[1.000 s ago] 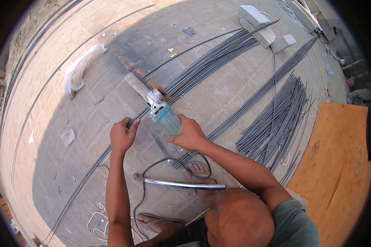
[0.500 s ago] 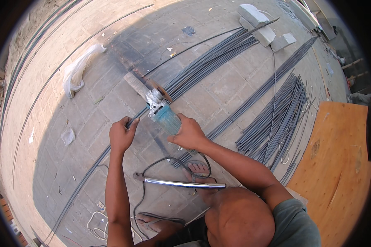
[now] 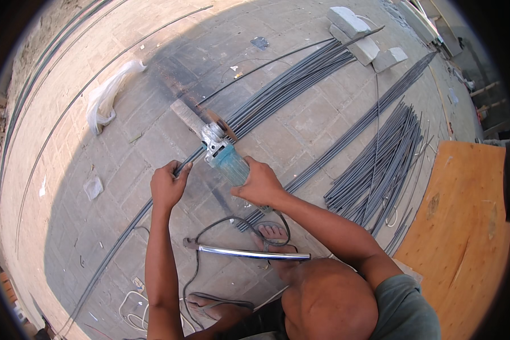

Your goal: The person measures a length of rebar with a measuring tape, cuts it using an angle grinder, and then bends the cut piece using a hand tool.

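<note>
Down at seven o'clock, the dark cord (image 3: 197,266) loops toward a sandalled foot (image 3: 273,231), and a snag there could jerk the tool! Over at nine, the left hand (image 3: 169,184) is closed around thin steel rods (image 3: 195,154); at dial centre, the right hand (image 3: 259,180) wraps the teal grinder (image 3: 230,163) firmly. At eleven, its disc (image 3: 224,123) meets the rods, faint sparks beyond: any roll or sag could pinch it and kick back

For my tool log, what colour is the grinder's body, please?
The grinder's body is teal, seen best in the head view.
</note>
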Demonstrator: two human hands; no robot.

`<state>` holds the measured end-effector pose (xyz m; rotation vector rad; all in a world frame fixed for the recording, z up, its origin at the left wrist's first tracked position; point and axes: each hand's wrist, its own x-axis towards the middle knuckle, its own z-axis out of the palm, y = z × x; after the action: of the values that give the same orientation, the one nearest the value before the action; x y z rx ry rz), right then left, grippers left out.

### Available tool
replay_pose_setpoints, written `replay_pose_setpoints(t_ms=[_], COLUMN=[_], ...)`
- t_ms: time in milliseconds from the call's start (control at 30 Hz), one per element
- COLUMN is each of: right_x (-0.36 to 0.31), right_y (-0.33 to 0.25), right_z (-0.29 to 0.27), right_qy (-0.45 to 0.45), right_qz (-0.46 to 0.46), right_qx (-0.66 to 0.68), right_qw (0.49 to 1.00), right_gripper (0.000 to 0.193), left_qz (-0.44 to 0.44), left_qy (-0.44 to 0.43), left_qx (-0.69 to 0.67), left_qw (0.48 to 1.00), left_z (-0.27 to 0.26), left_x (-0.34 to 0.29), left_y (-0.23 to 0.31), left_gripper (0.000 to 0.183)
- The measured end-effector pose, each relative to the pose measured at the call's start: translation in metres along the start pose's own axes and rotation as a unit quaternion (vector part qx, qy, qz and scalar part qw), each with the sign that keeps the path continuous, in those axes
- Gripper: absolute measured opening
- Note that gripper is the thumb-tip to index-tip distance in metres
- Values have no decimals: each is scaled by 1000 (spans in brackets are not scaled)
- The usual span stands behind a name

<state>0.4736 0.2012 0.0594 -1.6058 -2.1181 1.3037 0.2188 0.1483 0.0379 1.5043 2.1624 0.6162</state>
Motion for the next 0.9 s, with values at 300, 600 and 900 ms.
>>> replay_pose_setpoints(t_ms=[300,600,900], right_x=[4,8,37], right_y=[-43,-41,-47], right_z=[-57,-85,-80], right_qy=[26,91,13], right_qz=[-75,-82,-25], right_qx=[166,167,369], right_qw=[983,978,929], right_gripper=[56,42,35], left_qz=[-15,-7,223], left_qy=[-40,-57,34], left_qx=[-11,-24,-291], left_qw=[999,998,930], left_z=[18,27,25], left_x=[12,17,-27], left_y=[-22,-39,76], left_gripper=[48,49,62])
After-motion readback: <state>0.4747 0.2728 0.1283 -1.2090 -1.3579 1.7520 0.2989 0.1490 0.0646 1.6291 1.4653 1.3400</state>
